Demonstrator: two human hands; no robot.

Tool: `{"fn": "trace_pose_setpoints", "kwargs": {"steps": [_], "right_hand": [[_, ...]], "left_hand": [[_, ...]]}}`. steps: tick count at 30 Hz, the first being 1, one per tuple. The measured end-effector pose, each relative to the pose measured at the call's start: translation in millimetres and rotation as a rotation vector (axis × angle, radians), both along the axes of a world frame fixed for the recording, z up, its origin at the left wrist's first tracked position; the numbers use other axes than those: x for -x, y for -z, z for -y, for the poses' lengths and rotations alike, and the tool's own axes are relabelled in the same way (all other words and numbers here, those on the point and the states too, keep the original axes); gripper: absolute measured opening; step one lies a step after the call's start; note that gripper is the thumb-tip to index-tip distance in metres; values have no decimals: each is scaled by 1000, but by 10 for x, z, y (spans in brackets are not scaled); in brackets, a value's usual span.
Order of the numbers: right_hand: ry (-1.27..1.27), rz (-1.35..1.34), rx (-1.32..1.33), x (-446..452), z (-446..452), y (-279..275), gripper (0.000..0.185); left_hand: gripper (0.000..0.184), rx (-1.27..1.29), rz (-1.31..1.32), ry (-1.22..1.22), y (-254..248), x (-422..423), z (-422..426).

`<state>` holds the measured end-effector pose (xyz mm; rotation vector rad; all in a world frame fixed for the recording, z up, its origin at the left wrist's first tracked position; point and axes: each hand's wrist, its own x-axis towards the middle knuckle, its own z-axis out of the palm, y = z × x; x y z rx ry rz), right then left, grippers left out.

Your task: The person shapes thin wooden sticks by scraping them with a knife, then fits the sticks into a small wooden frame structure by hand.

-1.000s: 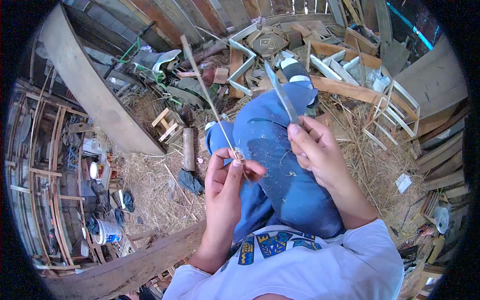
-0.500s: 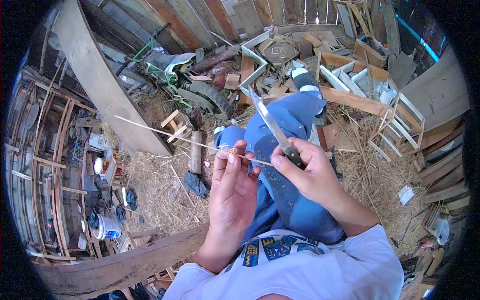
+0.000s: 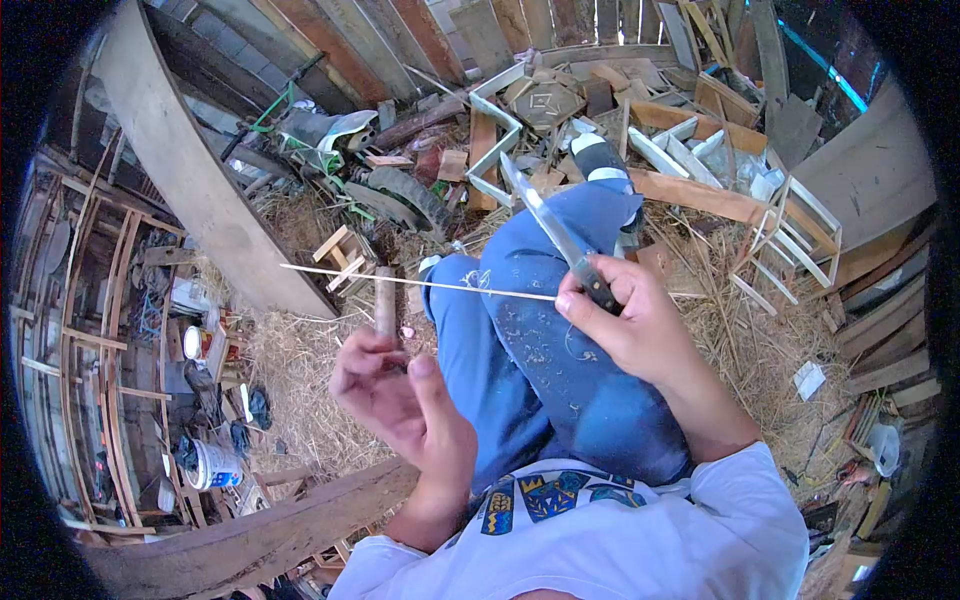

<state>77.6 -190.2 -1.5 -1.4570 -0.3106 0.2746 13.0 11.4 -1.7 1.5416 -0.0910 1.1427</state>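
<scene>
My right hand (image 3: pixel 632 318) grips the dark handle of a knife (image 3: pixel 548 222), its long blade pointing up and forward. Between the same hand's thumb and fingers is the end of a thin pale wooden stick (image 3: pixel 400 280), which stretches left across my knees. Curly shavings (image 3: pixel 478 280) hang on or lie behind the stick near its middle. Below the stick, apart from it, my left hand (image 3: pixel 410 405) is slightly blurred, with curled fingers and the thumb spread away from them. Small shavings dot my blue trousers (image 3: pixel 540 350).
A wide plank (image 3: pixel 190 170) leans at the left, and a thick beam (image 3: pixel 270 510) runs close by my left side. Wood scraps and a tyre (image 3: pixel 415 200) are piled in front. A white bucket (image 3: pixel 215 465) stands at the left; straw (image 3: pixel 300 380) covers the ground.
My left hand has let go of the stick and moved left and down. The stick's free end has shifted right and lower. My right hand still holds the knife and stick.
</scene>
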Motion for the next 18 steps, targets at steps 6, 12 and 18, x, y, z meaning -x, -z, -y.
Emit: {"fn": "trace_pose_setpoints", "kwargs": {"steps": [6,12,18], "right_hand": [[-59,115,93,-128,182,-15,11],[9,142,136,-160,344,-121,13],[224,315,351,-165,317,-173,23]], "left_hand": [[32,-918,-381,-62,-437,-99,-235],[7,-777,-668,328,-307,-126,-231],[11,-319,-915,518,-174,-51,-119]]}}
